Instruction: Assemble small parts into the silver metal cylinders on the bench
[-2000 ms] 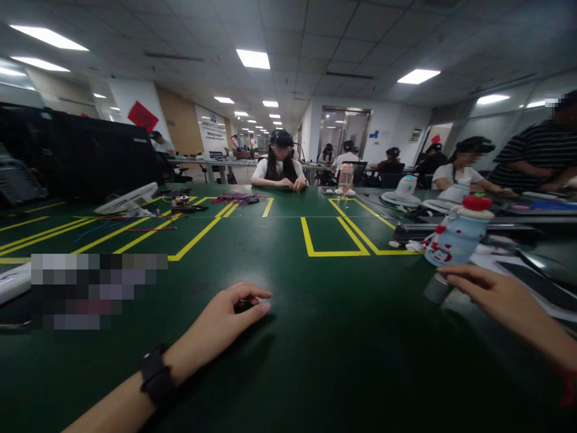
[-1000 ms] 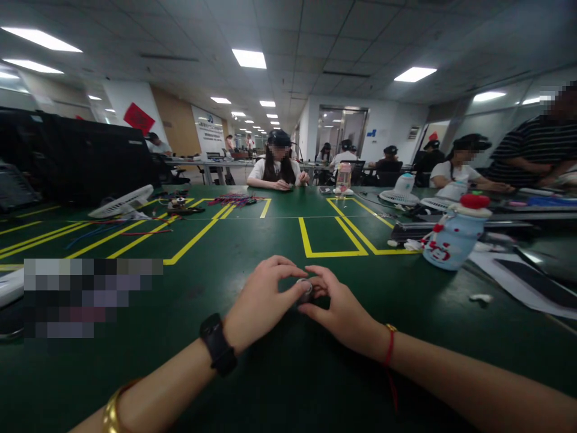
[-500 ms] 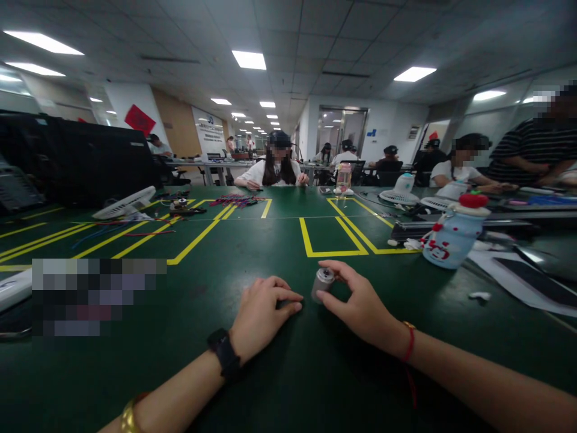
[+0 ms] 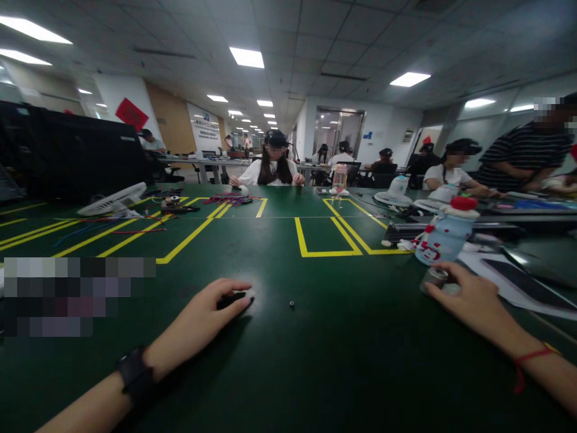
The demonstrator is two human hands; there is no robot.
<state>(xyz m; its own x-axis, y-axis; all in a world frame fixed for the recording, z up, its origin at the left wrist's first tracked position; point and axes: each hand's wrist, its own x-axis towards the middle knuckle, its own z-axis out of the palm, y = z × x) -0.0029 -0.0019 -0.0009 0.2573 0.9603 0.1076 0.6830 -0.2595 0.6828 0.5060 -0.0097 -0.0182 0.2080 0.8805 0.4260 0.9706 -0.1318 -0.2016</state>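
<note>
My right hand (image 4: 471, 300) grips a small grey metal cylinder (image 4: 435, 278) between thumb and fingers, at the right just in front of the light blue bottle (image 4: 444, 236). The cylinder stands about upright, its lower part partly behind the thumb. On the left, my left hand (image 4: 210, 316) rests low over the green table (image 4: 315, 373), thumb and fingertips apart with nothing between them. A tiny metal piece (image 4: 291, 304) lies on the table to the right of my left fingertips; its exact kind is too small to tell.
Yellow tape lines (image 4: 331, 254) mark the table. Farther off lie a bundle of coloured wires (image 4: 228, 198) and a white fan (image 4: 112, 201). A dark phone-like slab (image 4: 529, 278) on paper lies right of my right hand. A person (image 4: 274, 165) sits opposite.
My right hand has carried the cylinder from the middle to the right, near the bottle. My left hand has drawn back leftward, its fingers wider apart. The tiny metal piece now shows between them.
</note>
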